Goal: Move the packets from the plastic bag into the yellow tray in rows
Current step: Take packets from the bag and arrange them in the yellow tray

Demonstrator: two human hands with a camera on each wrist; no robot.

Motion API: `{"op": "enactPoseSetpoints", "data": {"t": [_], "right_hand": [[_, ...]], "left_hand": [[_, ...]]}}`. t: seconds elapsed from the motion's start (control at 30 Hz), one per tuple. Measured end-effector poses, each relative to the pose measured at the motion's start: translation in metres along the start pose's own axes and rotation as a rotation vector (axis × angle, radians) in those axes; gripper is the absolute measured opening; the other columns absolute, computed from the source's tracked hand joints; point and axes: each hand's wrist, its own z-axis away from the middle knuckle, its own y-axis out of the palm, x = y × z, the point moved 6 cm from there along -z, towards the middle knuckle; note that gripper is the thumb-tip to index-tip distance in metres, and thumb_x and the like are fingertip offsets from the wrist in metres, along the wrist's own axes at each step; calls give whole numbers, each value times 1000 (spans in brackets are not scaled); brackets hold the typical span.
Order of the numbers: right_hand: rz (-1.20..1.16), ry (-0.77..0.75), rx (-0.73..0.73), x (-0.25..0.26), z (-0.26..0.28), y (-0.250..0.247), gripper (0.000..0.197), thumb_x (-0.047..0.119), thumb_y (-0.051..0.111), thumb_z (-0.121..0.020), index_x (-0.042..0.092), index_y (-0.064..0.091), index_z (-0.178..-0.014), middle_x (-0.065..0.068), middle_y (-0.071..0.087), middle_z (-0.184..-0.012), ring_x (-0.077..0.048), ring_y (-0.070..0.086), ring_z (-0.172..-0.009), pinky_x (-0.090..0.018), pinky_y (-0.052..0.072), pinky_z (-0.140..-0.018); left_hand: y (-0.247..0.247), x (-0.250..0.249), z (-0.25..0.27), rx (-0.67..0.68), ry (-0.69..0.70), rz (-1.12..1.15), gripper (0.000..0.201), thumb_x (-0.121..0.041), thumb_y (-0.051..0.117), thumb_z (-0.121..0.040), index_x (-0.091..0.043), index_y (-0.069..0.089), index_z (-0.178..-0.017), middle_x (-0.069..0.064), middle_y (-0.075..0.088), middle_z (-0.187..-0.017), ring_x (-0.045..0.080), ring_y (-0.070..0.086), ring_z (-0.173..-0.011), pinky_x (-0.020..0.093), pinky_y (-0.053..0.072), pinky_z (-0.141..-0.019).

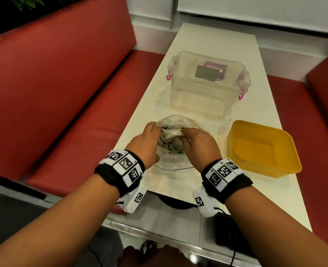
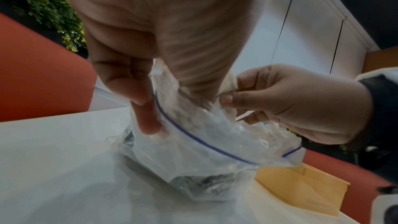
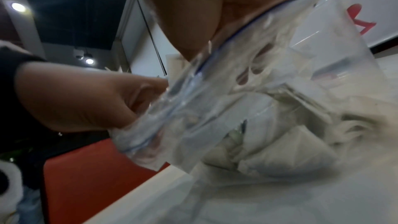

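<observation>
A clear zip plastic bag (image 1: 175,162) with a blue seal line (image 2: 193,138) stands open on the white table (image 1: 213,41), right in front of me. Several white packets (image 1: 169,140) are heaped inside it, blurred in the right wrist view (image 3: 280,152). My left hand (image 1: 156,130) grips the bag's left rim, thumb outside (image 2: 148,122). My right hand (image 1: 184,134) reaches into the mouth and pinches one white packet (image 2: 229,81) between thumb and forefinger. The yellow tray (image 1: 286,166) sits to the right of the bag with nothing in it.
A clear lidded storage box (image 1: 207,93) with pink latches stands behind the bag. Red bench seats (image 1: 82,116) run along both sides of the narrow table. A black device (image 1: 224,232) with a cable lies at the near table edge.
</observation>
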Motion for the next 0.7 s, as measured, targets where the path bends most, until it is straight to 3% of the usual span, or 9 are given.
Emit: {"op": "enactPoseSetpoints", "data": {"t": [0.07,0.17,0.27,0.3,0.33,0.4,0.5,0.57,0.7], "right_hand": [[-100,36,-36,-3,4,-9,16,20,54,-93,13,68,-95,-7,69,-89,-28,60,-82,-31,39,-65],[-239,102,-67,-9,7,-18,13,21,56,-92,14,64,-84,-1,62,-72,-21,55,-68,-28,38,-61],[-347,193,-74,-21,6,-25,18,22,59,-91,18,56,-74,5,54,-60,-12,51,-59,-17,38,-57],[-407,222,-73,-26,5,-26,18,24,59,-90,16,58,-75,2,59,-63,-15,57,-62,-22,46,-62],[-476,252,-71,-30,3,-29,17,26,60,-89,14,61,-78,-2,64,-68,-21,63,-66,-35,53,-67],[-623,311,-59,-35,1,-34,13,25,61,-90,14,65,-84,-9,69,-78,-27,70,-70,-49,57,-71],[-757,317,3,-34,1,-50,8,15,61,-92,11,67,-88,-18,70,-88,-30,71,-74,-48,59,-73],[-774,275,82,-30,2,-62,9,13,61,-93,5,67,-92,-23,70,-90,-31,70,-75,-41,60,-72],[-742,217,198,-27,8,-76,18,18,61,-93,1,66,-96,-21,71,-86,-35,70,-77,-42,60,-73]], "left_hand": [[-2,1,0,1,4,8,76,-18,73,-76,-17,32,-140,1,18,-152,36,62,-86,32,41,-66],[-11,0,5,-29,24,32,71,-30,68,-83,-23,31,-143,1,12,-156,33,63,-92,32,45,-71],[-27,-2,13,-115,41,89,54,-33,63,-87,-25,44,-137,0,14,-157,29,57,-110,36,48,-86],[-34,-3,15,-161,45,110,47,-33,61,-88,-25,50,-133,0,18,-156,29,51,-120,38,45,-93],[-41,-5,18,-213,49,124,40,-34,60,-89,-24,55,-127,0,23,-154,28,45,-126,40,42,-97],[-56,-10,21,-340,72,147,30,-36,57,-91,-22,60,-118,1,35,-146,27,41,-126,44,41,-99],[-76,-29,20,-475,180,240,37,-43,47,-94,-17,58,-118,1,46,-133,23,48,-114,38,41,-92],[-81,-48,15,-442,261,338,45,-48,42,-94,-16,53,-124,-1,47,-130,16,51,-109,29,39,-89],[-64,-82,1,-124,252,557,47,-51,48,-95,-21,47,-131,-7,50,-120,11,54,-106,30,49,-83]]}}
